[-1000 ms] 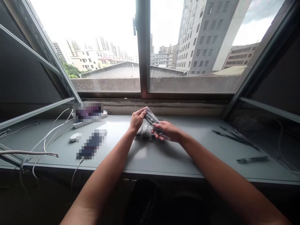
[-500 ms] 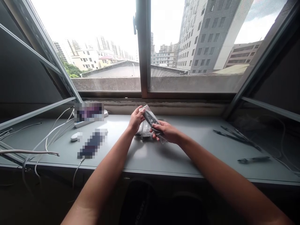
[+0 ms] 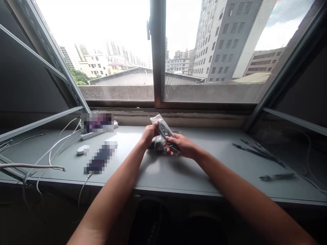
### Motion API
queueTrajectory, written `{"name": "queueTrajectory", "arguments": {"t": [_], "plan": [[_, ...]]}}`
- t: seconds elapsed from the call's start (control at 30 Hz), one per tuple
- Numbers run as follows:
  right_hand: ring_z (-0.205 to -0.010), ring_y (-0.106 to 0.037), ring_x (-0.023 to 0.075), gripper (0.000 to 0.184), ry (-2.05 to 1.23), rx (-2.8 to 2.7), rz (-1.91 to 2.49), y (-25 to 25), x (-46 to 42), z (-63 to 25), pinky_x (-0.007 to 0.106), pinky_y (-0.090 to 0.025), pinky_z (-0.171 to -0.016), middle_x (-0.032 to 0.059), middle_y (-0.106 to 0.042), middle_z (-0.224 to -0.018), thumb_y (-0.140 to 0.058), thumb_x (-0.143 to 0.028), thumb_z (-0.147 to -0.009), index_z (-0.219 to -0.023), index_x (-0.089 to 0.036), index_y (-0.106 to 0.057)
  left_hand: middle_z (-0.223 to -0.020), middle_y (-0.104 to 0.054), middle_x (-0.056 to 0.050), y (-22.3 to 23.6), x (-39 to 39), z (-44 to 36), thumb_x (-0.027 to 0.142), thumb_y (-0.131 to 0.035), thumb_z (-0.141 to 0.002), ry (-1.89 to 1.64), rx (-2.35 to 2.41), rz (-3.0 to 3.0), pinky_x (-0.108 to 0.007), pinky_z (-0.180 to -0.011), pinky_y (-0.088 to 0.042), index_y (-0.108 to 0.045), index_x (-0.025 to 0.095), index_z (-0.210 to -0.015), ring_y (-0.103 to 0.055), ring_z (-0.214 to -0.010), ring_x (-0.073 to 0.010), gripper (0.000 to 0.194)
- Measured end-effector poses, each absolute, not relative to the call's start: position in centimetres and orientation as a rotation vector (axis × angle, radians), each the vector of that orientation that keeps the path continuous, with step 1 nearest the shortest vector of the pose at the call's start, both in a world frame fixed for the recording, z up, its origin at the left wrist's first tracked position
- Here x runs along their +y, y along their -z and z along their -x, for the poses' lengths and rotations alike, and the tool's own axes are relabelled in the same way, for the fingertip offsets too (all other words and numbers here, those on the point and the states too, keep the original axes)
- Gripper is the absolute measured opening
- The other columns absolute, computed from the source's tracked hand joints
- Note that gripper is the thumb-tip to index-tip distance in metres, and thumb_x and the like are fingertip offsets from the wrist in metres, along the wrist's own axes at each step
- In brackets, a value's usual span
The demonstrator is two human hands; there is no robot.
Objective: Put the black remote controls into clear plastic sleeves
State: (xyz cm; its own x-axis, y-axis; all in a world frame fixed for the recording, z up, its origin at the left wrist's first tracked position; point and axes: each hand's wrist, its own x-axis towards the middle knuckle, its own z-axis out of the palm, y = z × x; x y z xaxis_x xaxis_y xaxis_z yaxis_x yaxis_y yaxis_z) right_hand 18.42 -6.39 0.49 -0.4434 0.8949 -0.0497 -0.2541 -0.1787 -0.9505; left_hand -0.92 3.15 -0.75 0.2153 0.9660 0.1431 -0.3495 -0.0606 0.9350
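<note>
Between my hands is a dark remote control (image 3: 165, 131) in a clear plastic bag, tilted, its button side facing me. My left hand (image 3: 149, 134) pinches the upper left end, thumb on top. The right hand (image 3: 184, 144) grips the lower end, with its thumb across the front and fingers curled beneath. The bag's pale, loose end (image 3: 155, 117) sticks up past my left fingertips. Under and behind the remote, more dark items in clear plastic (image 3: 156, 145) lie on the desk, partly hidden by my hands.
On the grey desk (image 3: 217, 170), a white power strip (image 3: 114, 124) with cables and blurred-out devices stands at left, near a white mouse-like object (image 3: 81, 150). Dark cable-like strips (image 3: 255, 151) and a pen-like object (image 3: 277, 177) lie at right. Behind is a window.
The bagged remote has turned slightly so its buttons show more plainly. My left fingers have shifted a little down along its upper end. The right hand keeps its grip.
</note>
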Motion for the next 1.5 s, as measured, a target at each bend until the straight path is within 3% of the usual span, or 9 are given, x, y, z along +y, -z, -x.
{"name": "queueTrajectory", "arguments": {"t": [0.13, 0.47, 0.6, 0.73, 0.87, 1.03, 1.17, 1.33, 1.5], "plan": [[-0.065, -0.075, 0.0177, 0.025, -1.762, -1.244, 0.859, -0.6, -6.6, -18.3, 0.025, -0.063, -0.049, 0.011, -0.078, -0.097, -0.08, -0.032, -0.098, -0.111, -0.017, -0.063, -0.089, -0.08, -0.015, 0.9, 3.1, 1.0, 0.056, -0.09, -0.079, -1.251, 0.732, -1.197, -0.038, -0.085, -0.061, -0.078, 0.012, -0.086, -0.076, -0.081, -0.0252, 0.047], [-0.065, -0.077, 0.019, 0.027, -1.758, -1.215, 0.831, -0.6, -6.4, -18.4, 0.027, -0.065, -0.05, 0.0106, -0.079, -0.099, -0.077, -0.032, -0.101, -0.119, -0.018, -0.062, -0.078, -0.077, -0.013, 0.5, 2.4, 0.8, 0.057, -0.093, -0.079, -1.247, 0.736, -1.227, -0.041, -0.086, -0.062, -0.078, 0.013, -0.078, -0.076, -0.078, -0.028, 0.047], [-0.065, -0.077, 0.0191, 0.03, -1.758, -1.248, 0.831, -0.5, -6.3, -18.5, 0.024, -0.061, -0.044, 0.0111, -0.079, -0.1, -0.079, -0.034, -0.099, -0.119, -0.018, -0.064, -0.082, -0.079, -0.013, 0.5, 2.5, 1.0, 0.058, -0.091, -0.081, -1.341, 0.751, -1.211, -0.042, -0.088, -0.063, -0.08, 0.013, -0.082, -0.078, -0.083, -0.0293, 0.047], [-0.065, -0.076, 0.0186, 0.031, -1.715, -1.295, 0.829, -0.3, -6.1, -18.8, 0.023, -0.059, -0.042, 0.0105, -0.08, -0.101, -0.078, -0.038, -0.1, -0.121, -0.018, -0.065, -0.085, -0.08, -0.016, 0.6, 2.5, 1.2, 0.056, -0.092, -0.08, -1.166, 0.742, -1.259, -0.044, -0.089, -0.064, -0.082, 0.011, -0.085, -0.078, -0.086, -0.0319, 0.047], [-0.062, -0.075, 0.0178, 0.032, -1.729, -1.361, 0.851, -0.2, -5.9, -19.2, 0.023, -0.056, -0.04, 0.0113, -0.081, -0.102, -0.081, -0.038, -0.098, -0.117, -0.018, -0.065, -0.084, -0.078, -0.012, 0.7, 3.5, 1.8, 0.046, -0.094, -0.079, -1.344, 0.799, -1.081, -0.04, -0.083, -0.064, -0.079, 0.011, -0.088, -0.076, -0.078, -0.0254, 0.039], [-0.057, -0.073, 0.0178, 0.025, -1.652, -1.3, 0.962, -1.1, -5.7, -19.9, 0.024, -0.056, -0.038, 0.0128, -0.081, -0.093, -0.082, -0.034, -0.097, -0.105, -0.015, -0.066, -0.086, -0.076, -0.005, 0.3, 4.9, 3.8, 0.026, -0.075, -0.095, -1.745, 0.972, -0.581, -0.029, -0.078, -0.063, -0.074, 0.015, -0.101, -0.075, -0.081, -0.0176, 0.012], [-0.072, -0.08, 0.0211, 0.019, -1.441, -1.09, 0.928, -1.9, -5.5, -20.3, 0.024, -0.058, -0.04, 0.0152, -0.079, -0.117, -0.077, -0.033, -0.101, -0.102, -0.017, -0.068, -0.087, -0.075, -0.003, 0.3, 5.3, 4.7, 0.022, -0.071, -0.095, -1.77, 0.983, -0.43, -0.024, -0.07, -0.06, -0.071, 0.017, -0.104, -0.074, -0.079, -0.0149, 0.01], [-0.085, -0.084, 0.0269, 0.032, -1.508, -1.174, 0.838, -2.2, -5.8, -20.3, 0.024, -0.057, -0.04, 0.0149, -0.067, -0.149, -0.075, -0.039, -0.101, -0.129, -0.023, -0.071, -0.09, -0.077, -0.004, 0.6, 5.1, 3.6, 0.027, -0.079, -0.089, -1.584, 0.88, -0.691, -0.024, -0.067, -0.058, -0.075, 0.016, -0.108, -0.073, -0.074, -0.0149, 0.022], [-0.08, -0.085, 0.0298, 0.048, -1.707, -1.477, 0.831, -1.6, -6.4, -19.9, 0.026, -0.06, -0.042, 0.0152, -0.077, -0.12, -0.084, -0.046, -0.095, -0.134, -0.02, -0.072, -0.108, -0.082, -0.015, 0.4, 3.7, 2.1, 0.03, -0.08, -0.089, -1.309, 0.627, -0.948, -0.034, -0.086, -0.063, -0.079, 0.012, -0.113, -0.079, -0.094, -0.0241, 0.031]]}}
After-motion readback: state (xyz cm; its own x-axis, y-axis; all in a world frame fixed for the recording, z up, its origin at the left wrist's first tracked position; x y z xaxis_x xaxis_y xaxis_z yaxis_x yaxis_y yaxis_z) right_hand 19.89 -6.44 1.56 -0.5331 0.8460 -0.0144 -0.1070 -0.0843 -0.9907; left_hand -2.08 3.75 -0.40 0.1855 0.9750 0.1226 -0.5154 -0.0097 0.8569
